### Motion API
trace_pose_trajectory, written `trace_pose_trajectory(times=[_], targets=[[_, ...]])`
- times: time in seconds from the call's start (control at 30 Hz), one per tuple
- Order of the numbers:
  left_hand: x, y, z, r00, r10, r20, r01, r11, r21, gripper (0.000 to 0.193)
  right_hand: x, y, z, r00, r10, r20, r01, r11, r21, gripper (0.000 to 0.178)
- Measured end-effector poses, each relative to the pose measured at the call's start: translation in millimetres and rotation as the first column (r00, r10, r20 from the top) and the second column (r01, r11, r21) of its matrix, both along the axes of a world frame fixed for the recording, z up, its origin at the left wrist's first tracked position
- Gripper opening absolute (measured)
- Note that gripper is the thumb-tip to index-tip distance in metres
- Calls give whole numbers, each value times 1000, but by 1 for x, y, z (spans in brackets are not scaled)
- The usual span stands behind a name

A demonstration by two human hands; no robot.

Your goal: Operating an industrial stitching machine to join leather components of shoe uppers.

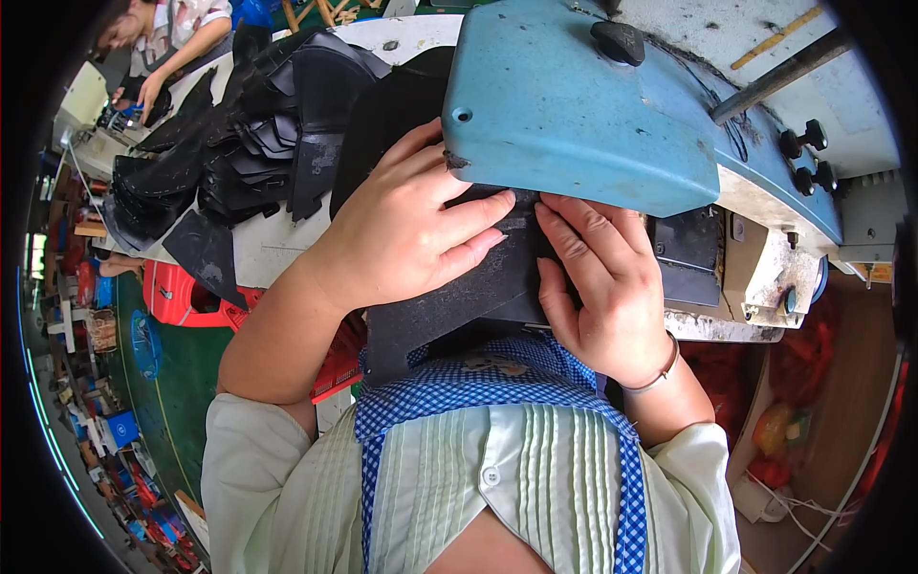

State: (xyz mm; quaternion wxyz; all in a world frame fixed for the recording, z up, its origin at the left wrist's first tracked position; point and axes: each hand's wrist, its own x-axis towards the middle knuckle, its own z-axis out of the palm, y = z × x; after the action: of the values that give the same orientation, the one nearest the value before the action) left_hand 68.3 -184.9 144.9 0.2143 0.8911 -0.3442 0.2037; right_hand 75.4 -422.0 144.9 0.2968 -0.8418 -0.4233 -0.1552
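A flat black sheet of leather-like material lies under the front edge of the blue machine cover, its near part reaching down toward my apron. My left hand rests on the sheet with fingers stretched out; its upper fingers go up beside and under the cover's left corner, so their tips are partly hidden. Palm down, my right hand presses on the sheet's right part, its fingers extended near the cover's lower edge and its thumb apart. The two hands' fingertips nearly meet. What lies beneath the cover cannot be seen.
Stacked black cut pieces cover the white table at left. Black knobs and a metal rod are on the machine's right. Red plastic crates or stools stand below left. Another person works at far left.
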Motion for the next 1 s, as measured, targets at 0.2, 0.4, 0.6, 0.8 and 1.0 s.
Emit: trace_pose_trajectory(times=[0.2, 0.4, 0.6, 0.8, 1.0], targets=[[4, 1, -1, 999, 0, 49, -2, 999, 44, 32, -1, 1, 1, 1000, -11, 3, 11, 999, -37, 50], [5, 0, -2, 999, 37, 4, -38, 999, 36, 52, 1, 4, 2, 997, -67, 27, 69, 994, -80, 51], [9, -1, -4, 996, 81, -41, -80, 997, 11, 56, 2, 4, 3, 997, -81, 9, 82, 991, -103, 52], [13, -1, -4, 990, 107, -88, -107, 994, 8, 53, 1, 3, 1, 993, -91, -71, 82, 990, -115, 52], [21, -1, -2, 995, 72, -68, -77, 995, -61, 50, 2, 4, 3, 995, -98, -8, 96, 988, -117, 53]])
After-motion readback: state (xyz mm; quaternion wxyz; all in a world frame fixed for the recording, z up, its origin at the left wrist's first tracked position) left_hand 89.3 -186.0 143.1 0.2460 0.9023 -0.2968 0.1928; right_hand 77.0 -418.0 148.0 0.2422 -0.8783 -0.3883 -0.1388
